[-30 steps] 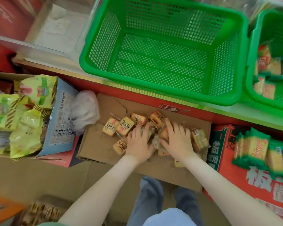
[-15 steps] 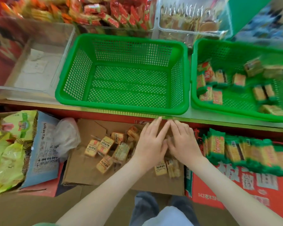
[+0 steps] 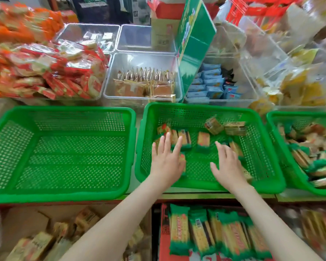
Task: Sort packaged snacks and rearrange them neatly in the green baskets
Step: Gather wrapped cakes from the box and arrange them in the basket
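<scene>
Three green baskets stand in a row on the shelf. The left basket [image 3: 64, 193] holds nothing. The middle basket [image 3: 271, 178] holds several small yellow and green snack packs [image 3: 203, 139] and two tan packs [image 3: 214, 126] at its back. My left hand [image 3: 167, 160] is inside the middle basket with straight fingers over the packs at its left. My right hand [image 3: 227, 164] is spread flat over the basket floor, fingertips at a pack on the right. The right basket [image 3: 282, 166] is piled with mixed packs.
Clear bins of snacks [image 3: 142, 85] line the back of the shelf, with red packs [image 3: 45, 76] heaped at left. A green carton [image 3: 194, 42] leans between bins. Below the shelf lie tan packs on cardboard [image 3: 36, 242] and long green packs [image 3: 211, 232] on a red box.
Both hands rose from the tan packs on the cardboard below and moved right into the middle basket. The view tilted upward, bringing the back bins into sight.
</scene>
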Tool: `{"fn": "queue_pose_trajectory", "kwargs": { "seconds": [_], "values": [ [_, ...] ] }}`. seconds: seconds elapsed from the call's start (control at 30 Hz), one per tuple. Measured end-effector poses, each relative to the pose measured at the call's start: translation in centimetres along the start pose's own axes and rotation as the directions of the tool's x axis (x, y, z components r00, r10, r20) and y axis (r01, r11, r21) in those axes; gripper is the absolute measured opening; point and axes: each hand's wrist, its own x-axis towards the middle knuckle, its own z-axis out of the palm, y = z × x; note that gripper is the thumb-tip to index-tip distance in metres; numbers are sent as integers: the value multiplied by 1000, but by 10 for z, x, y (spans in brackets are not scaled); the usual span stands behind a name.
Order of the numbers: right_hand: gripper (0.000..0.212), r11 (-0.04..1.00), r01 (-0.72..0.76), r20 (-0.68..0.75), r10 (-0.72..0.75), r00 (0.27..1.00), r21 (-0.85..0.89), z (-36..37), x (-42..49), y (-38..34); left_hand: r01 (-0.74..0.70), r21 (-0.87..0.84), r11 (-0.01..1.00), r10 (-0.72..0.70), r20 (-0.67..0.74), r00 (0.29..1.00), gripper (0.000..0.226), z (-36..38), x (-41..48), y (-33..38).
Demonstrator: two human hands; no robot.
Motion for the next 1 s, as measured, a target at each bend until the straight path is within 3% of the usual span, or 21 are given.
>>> {"fn": "queue_pose_trajectory", "kwargs": {
  "seconds": [0.07, 0.13, 0.27, 0.37, 0.47, 0.57, 0.63, 0.7, 0.8, 0.9, 1.0],
  "values": [
    [77, 1000, -19, 161, 21, 987, -11, 6, 22, 16, 131, 93, 987, -144, 152, 978, 72, 15, 29, 5],
    [77, 999, 13, 293, -1, 956, -39, 15, 42, 23, 247, 175, 953, -282, 213, 936, 79, 31, 47, 2],
    [72, 996, 82, 429, -83, 900, 20, 30, 78, 23, 411, 124, 903, -429, 270, 862, 89, 58, 69, -5],
    [66, 993, 113, 436, -120, 892, 42, 37, 100, 24, 424, 112, 899, -437, 299, 848, 84, 60, 71, 1],
    [57, 996, 88, 412, -88, 907, 19, 39, 114, 23, 311, 133, 941, -335, 241, 911, 71, 60, 69, 6],
    [51, 997, 77, 387, -80, 919, 22, 40, 115, 22, 188, 7, 982, -188, 48, 981, 48, 62, 69, 8],
    [48, 995, 99, 375, -95, 922, 8, 41, 112, 23, 189, -95, 977, -193, -34, 981, 30, 59, 72, 7],
    [53, 994, 111, 379, -101, 920, -4, 41, 111, 27, 294, -151, 944, -288, 62, 956, 43, 53, 76, 10],
    [63, 994, 105, 388, -97, 916, 0, 39, 106, 31, 495, -55, 867, -447, 354, 822, 71, 54, 73, 7],
    [71, 985, 168, 346, -147, 927, -32, 38, 100, 26, 492, 37, 870, -444, 493, 748, 84, 51, 69, 6],
    [84, 953, 302, 307, -275, 911, -40, 36, 97, 9, 464, 106, 880, -450, 502, 739, 82, 41, 68, 6]
  ]
}}
